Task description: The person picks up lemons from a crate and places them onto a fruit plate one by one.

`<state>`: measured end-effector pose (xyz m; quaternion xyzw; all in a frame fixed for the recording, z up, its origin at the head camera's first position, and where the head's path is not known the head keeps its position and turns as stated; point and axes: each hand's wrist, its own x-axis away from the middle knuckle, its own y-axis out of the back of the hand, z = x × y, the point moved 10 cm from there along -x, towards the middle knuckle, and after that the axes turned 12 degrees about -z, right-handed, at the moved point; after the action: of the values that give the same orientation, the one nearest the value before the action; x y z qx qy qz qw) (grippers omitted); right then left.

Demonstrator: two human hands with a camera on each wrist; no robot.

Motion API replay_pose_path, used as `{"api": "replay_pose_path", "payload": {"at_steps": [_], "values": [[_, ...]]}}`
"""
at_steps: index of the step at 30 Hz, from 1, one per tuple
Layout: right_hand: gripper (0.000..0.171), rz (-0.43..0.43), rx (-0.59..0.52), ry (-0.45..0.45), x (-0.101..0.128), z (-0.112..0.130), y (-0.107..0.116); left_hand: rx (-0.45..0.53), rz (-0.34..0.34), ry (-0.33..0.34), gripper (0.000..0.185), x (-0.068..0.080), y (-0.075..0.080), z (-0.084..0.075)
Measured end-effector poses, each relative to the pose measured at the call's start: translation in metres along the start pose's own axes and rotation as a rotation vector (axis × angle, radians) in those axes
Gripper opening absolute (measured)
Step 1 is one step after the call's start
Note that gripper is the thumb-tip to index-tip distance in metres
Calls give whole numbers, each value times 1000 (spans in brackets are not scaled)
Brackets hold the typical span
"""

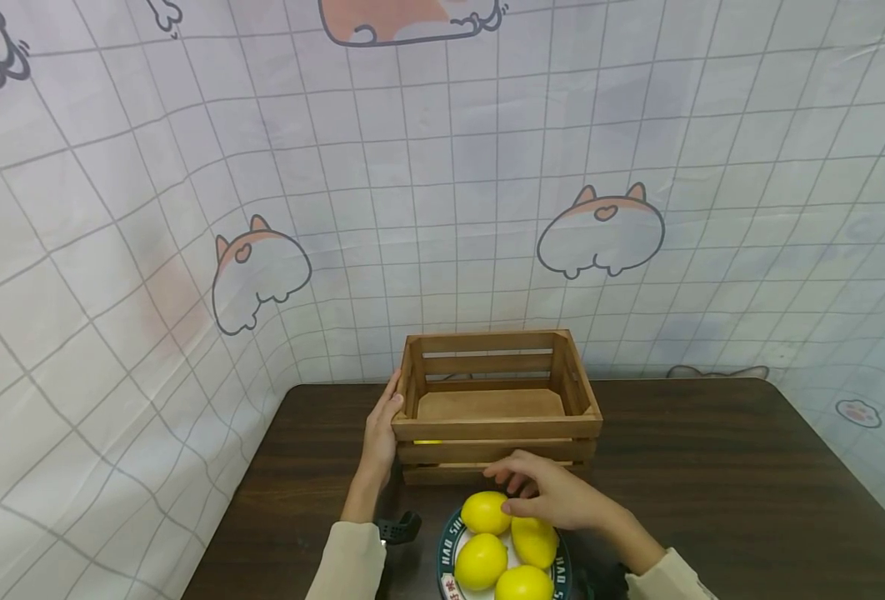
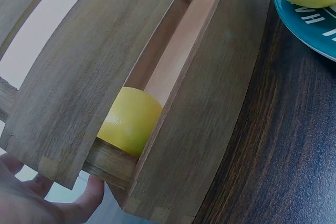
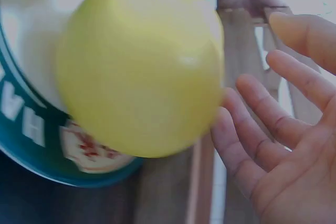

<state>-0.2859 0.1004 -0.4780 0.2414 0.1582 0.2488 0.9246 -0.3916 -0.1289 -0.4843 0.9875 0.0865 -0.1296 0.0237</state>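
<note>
A: Right hand (image 1: 555, 497)?
B: Fingers spread, gripping nothing, over a smooth lemon (image 1: 485, 512) at the plate's (image 1: 444, 546) far rim.
A: Left hand (image 1: 381, 432)?
B: Flat against the slatted crate's (image 1: 497, 429) left end. One lemon inside (image 2: 129, 119), floor mostly free.

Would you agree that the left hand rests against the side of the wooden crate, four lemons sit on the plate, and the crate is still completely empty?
Not quite: the crate is not empty. The left wrist view shows a lemon inside it, behind the slats. The rest holds: the left hand rests against the crate's side, and four lemons sit on the plate.
</note>
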Motion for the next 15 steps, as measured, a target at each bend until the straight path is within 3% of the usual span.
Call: {"api": "replay_pose_path", "payload": {"at_steps": [15], "values": [[44,58,16,180,-31,77,43,3,-1,0,51,0,2,-2]]}}
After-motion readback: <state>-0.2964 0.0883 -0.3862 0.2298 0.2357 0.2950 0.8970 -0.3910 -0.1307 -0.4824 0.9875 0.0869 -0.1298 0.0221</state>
